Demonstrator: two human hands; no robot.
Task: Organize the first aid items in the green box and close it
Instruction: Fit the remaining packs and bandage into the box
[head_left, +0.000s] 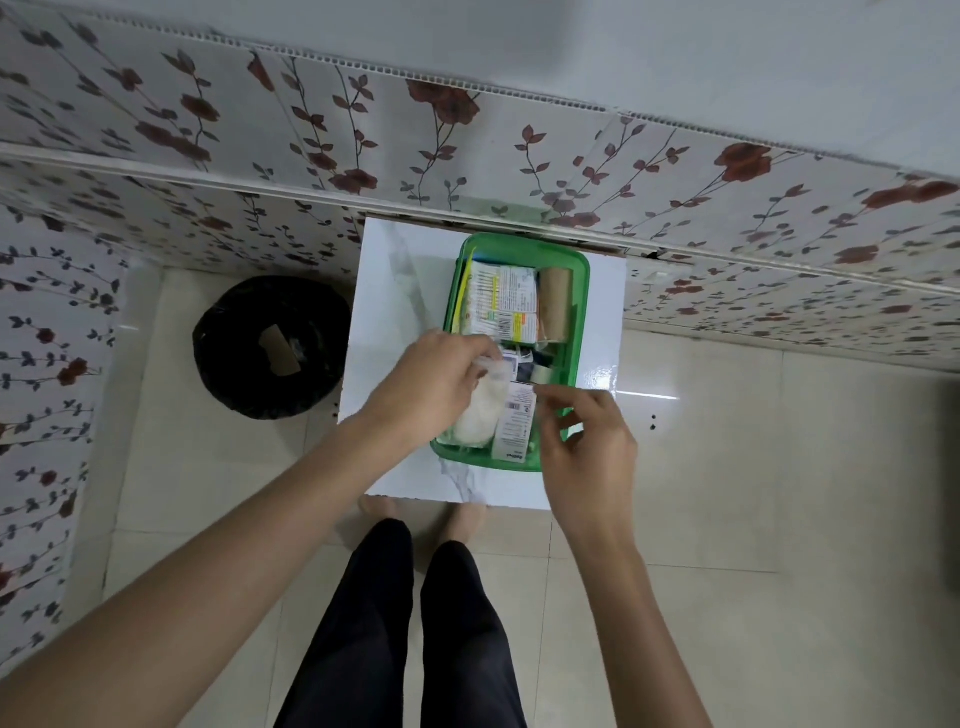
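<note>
**Both hands over the open green box**

The white table (400, 291) carries the green box (581, 332), open and full of packets. The left hand (426, 387) pinches a clear wrapper (491, 366) above the white cotton (478, 415). The right hand (587, 447), fingers curled, touches a small carton (514, 423).

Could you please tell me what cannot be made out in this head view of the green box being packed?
- What the left hand pinches: blurred, and its fingers cover it.
- Print on the white carton: too small.
- The small items mid-box: crowded, partly behind both hands.
- The green box lid: not in view.
- Whether the right hand touches the carton: unclear.
</note>
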